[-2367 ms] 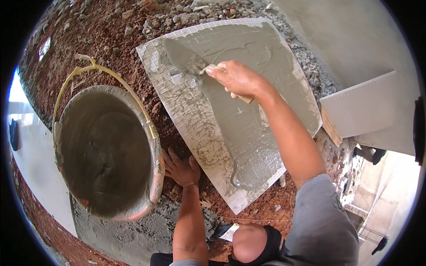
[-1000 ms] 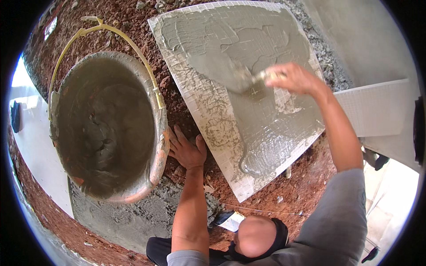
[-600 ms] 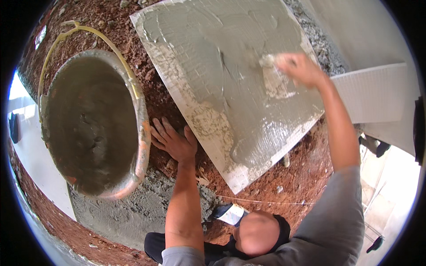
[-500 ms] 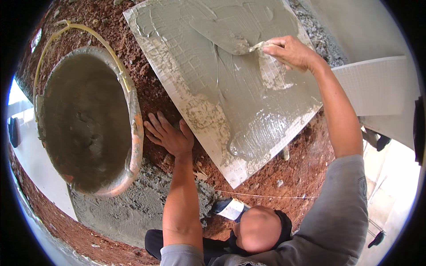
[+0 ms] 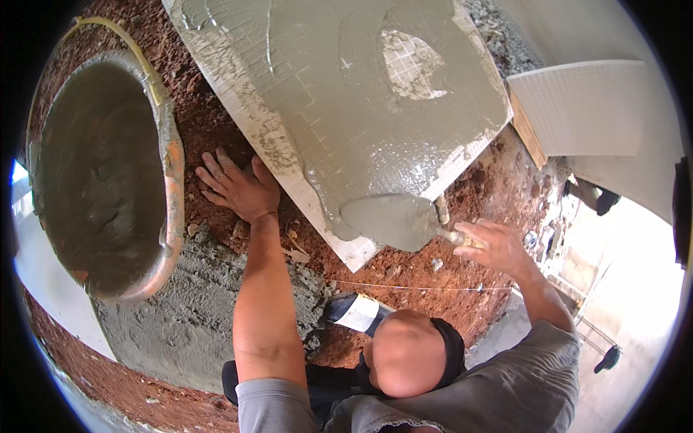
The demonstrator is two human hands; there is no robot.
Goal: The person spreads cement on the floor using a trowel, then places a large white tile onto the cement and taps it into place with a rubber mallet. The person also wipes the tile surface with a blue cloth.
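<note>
My right hand (image 5: pixel 494 247) grips the handle of a trowel (image 5: pixel 395 220). Its mortar-smeared blade lies over the near edge of a large white tile (image 5: pixel 356 252), turned grid side up. Wet grey mortar (image 5: pixel 346 130) coats most of that tile. One scraped patch (image 5: pixel 411 65) shows the grid, and the left border is only thinly smeared. My left hand (image 5: pixel 242 186) rests on the reddish soil with its fingers spread, holding nothing, between the tile and a bucket (image 5: pixel 172 191) of grey mortar.
A yellowish bucket handle (image 5: pixel 119 32) arches at the far left. Rough mortar (image 5: pixel 195 317) covers the ground below the bucket. A taut string (image 5: pixel 419 287) crosses the red soil in front of the tile. Another white tile (image 5: pixel 585 108) leans on the right, beside a wooden strip (image 5: pixel 528 126).
My right hand has drawn the trowel from the tile's far right part to its near edge. The view has shifted a little; my left hand still rests on the soil.
</note>
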